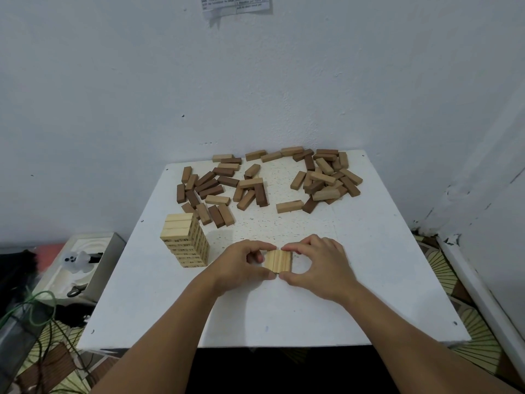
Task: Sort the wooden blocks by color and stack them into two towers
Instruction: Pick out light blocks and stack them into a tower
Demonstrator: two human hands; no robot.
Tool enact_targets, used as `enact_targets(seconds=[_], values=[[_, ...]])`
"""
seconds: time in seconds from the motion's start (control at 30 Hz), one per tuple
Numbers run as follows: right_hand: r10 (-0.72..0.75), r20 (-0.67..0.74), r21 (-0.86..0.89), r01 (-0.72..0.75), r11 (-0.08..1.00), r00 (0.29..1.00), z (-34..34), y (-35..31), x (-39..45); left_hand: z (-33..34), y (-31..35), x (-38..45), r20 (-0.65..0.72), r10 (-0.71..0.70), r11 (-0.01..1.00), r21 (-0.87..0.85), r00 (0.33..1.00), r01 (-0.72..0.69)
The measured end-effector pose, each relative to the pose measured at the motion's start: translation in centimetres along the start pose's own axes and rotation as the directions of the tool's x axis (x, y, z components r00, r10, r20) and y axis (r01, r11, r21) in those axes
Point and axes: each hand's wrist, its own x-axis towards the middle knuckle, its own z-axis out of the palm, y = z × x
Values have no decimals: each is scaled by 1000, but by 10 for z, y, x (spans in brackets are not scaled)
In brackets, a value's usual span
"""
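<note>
Wall note (235, 4): the top edge crops it, and you can't read its blurred print.
Tower (186, 241) numbers: too small for you to read.

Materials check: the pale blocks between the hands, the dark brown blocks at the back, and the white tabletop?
Pale blocks: light unfinished-looking wood, grain lines visible, matte. Dark brown blocks: seemingly the same wood, stained or a darker species, matte. White tabletop: probably a painted board or foam sheet; speckled, pitted surface, no gloss, so uncertain.

A row of pale pine blocks (277, 261) lies flat side by side near the table's front; a tall tower of pale printed blocks (186, 240) stands upright to its left; loose tan and dark-brown blocks (255, 183) lie scattered behind.
</note>
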Motion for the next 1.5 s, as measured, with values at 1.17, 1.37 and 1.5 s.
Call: enact_targets(seconds=[1.17,1.37,1.5], values=[[-288,-120,233,309,922,950,-28,-193,84,-198,47,-85,-217,221,908,402,951,-120],[-258,-43,235,261,936,965,-15,-197,89,-206,28,-82,-163,138,943,324,977,-80],[-245,3,222,238,945,969,-13,-196,89,-206,23,-80,-111,124,958,272,986,-90]])
